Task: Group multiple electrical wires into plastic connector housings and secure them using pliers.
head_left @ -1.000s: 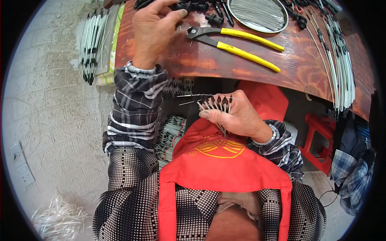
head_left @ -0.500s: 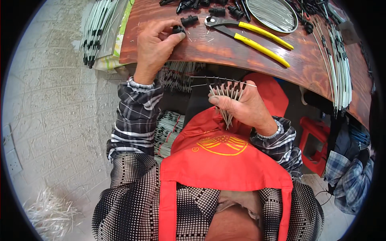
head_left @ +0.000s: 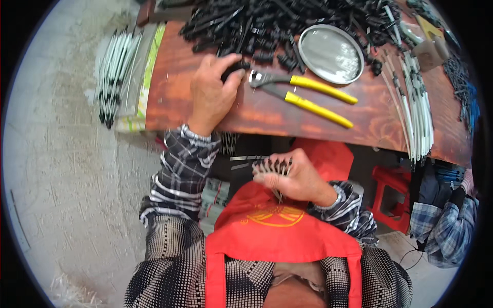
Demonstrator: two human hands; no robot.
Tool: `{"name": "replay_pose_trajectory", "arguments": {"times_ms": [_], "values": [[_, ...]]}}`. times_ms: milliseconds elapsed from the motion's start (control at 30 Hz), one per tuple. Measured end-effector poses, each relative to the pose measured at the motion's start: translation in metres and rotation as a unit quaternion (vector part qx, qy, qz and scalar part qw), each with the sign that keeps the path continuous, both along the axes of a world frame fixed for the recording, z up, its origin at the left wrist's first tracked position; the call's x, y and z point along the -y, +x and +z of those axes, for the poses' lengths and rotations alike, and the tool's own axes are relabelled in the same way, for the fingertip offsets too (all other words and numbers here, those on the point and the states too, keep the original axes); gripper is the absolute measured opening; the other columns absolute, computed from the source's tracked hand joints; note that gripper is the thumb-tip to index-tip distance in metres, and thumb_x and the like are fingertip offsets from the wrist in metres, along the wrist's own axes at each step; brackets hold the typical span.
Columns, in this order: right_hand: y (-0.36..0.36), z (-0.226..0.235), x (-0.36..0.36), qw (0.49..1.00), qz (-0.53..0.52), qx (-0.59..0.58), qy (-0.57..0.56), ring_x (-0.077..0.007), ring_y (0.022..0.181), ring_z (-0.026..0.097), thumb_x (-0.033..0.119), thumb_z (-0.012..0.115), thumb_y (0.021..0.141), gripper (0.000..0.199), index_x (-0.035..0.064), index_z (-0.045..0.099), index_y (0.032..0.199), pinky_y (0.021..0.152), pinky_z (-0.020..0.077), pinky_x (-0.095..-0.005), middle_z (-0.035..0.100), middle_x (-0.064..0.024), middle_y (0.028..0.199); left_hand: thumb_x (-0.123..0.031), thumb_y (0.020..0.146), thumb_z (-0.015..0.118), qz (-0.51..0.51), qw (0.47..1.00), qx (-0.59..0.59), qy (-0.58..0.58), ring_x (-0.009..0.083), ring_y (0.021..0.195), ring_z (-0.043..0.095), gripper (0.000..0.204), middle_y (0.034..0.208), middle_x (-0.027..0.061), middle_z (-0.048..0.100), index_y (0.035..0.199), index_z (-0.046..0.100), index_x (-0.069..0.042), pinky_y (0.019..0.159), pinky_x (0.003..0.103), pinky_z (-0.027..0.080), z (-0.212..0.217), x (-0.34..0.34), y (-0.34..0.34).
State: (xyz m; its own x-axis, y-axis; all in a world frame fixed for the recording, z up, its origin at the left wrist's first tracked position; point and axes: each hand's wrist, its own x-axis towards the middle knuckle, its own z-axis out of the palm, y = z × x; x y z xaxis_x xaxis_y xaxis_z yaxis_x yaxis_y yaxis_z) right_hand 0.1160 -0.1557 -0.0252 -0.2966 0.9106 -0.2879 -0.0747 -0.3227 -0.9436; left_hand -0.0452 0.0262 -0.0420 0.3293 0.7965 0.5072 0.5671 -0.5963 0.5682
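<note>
Head view: the left hand (head_left: pixel 213 95) lies palm-down on the wooden worktop (head_left: pixel 267 115), about midway between its near and far edges, toward the left end. Its thumb and forefinger are pinched together on a small black plastic piece (head_left: pixel 237 66) at the near fringe of the heap of black pieces (head_left: pixel 267 25) along the far edge. The wrist is straight, the checked sleeve (head_left: pixel 179 169) crossing the near edge.

The right hand (head_left: pixel 295 179) is held below the near edge, over the red apron (head_left: pixel 277 231), closed around a fan of thin metal pins with dark heads (head_left: pixel 272 165), heads up, stems running down through the fist.

The black piece looks light, rigid and small enough to slip; a fingertip pinch across its sides suits it. The pins look thin, stiff and easily scattered, best gripped around the bunched stems.

Yellow-handled pliers (head_left: pixel 308 92) lie just right of the left hand, a round metal dish (head_left: pixel 331 54) beyond them. White sleeved cables (head_left: pixel 416 108) run along the right end.
</note>
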Motion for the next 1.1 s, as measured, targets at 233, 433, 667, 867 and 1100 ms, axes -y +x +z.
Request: {"name": "replay_pose_trajectory", "arguments": {"times_ms": [233, 433, 667, 867, 1100], "values": [[0.006, -0.013, -0.002, 0.997, -0.001, -0.010, 0.076, -0.0081, 0.058, 0.049, 0.019, 0.074, 0.085, 0.025, -0.0026, 0.063, 0.077, 0.054, 0.0437, -0.0304, 0.059, -0.0050, 0.061, -0.012, 0.077, 0.074, -0.008, 1.000, -0.026, 0.008, 0.0297, 0.078, 0.060, 0.031, 0.085, 0.0122, 0.057, 0.107, 0.069, -0.010, 0.068, 0.038, 0.047, 0.011, -0.003, 0.017], [0.010, -0.017, 0.002, 0.990, 0.029, 0.046, 0.133, -0.0037, 0.048, 0.046, 0.018, 0.072, 0.087, 0.029, 0.0030, 0.058, 0.067, 0.042, 0.0369, -0.0263, 0.054, 0.0019, 0.055, -0.015, 0.080, 0.072, -0.005, 0.998, -0.049, 0.034, 0.0329, 0.083, 0.061, 0.028, 0.090, 0.0127, 0.057, 0.107, 0.068, -0.009, 0.071, 0.040, 0.048, 0.004, -0.010, 0.011], [0.015, -0.021, 0.014, 0.977, -0.026, 0.114, 0.180, -0.0139, 0.048, 0.042, 0.027, 0.076, 0.079, 0.038, -0.0048, 0.060, 0.065, 0.048, 0.0403, -0.0376, 0.048, -0.0126, 0.050, -0.014, 0.076, 0.075, 0.006, 1.000, 0.007, 0.017, 0.0295, 0.084, 0.059, 0.031, 0.089, 0.0132, 0.056, 0.106, 0.070, -0.007, 0.075, 0.037, 0.047, -0.002, -0.021, 0.021], [0.011, -0.018, 0.023, 0.979, -0.032, 0.082, 0.182, -0.0121, 0.046, 0.043, 0.028, 0.077, 0.079, 0.041, -0.0057, 0.060, 0.063, 0.044, 0.0387, -0.0358, 0.052, -0.0111, 0.049, -0.018, 0.077, 0.079, 0.050, 0.986, 0.118, -0.105, 0.0182, 0.080, 0.054, 0.035, 0.085, 0.0061, 0.056, 0.110, 0.072, -0.009, 0.074, 0.031, 0.045, -0.013, -0.029, 0.015], [0.009, -0.019, 0.028, 0.989, -0.041, 0.037, 0.140, -0.0065, 0.047, 0.041, 0.026, 0.075, 0.082, 0.039, 0.0007, 0.059, 0.057, 0.042, 0.0349, -0.0310, 0.050, -0.0004, 0.049, -0.014, 0.079, 0.079, 0.039, 0.946, 0.275, -0.166, 0.0133, 0.077, 0.057, 0.030, 0.086, 0.0039, 0.058, 0.106, 0.072, -0.002, 0.070, 0.027, 0.048, -0.015, -0.021, 0.019]]}}
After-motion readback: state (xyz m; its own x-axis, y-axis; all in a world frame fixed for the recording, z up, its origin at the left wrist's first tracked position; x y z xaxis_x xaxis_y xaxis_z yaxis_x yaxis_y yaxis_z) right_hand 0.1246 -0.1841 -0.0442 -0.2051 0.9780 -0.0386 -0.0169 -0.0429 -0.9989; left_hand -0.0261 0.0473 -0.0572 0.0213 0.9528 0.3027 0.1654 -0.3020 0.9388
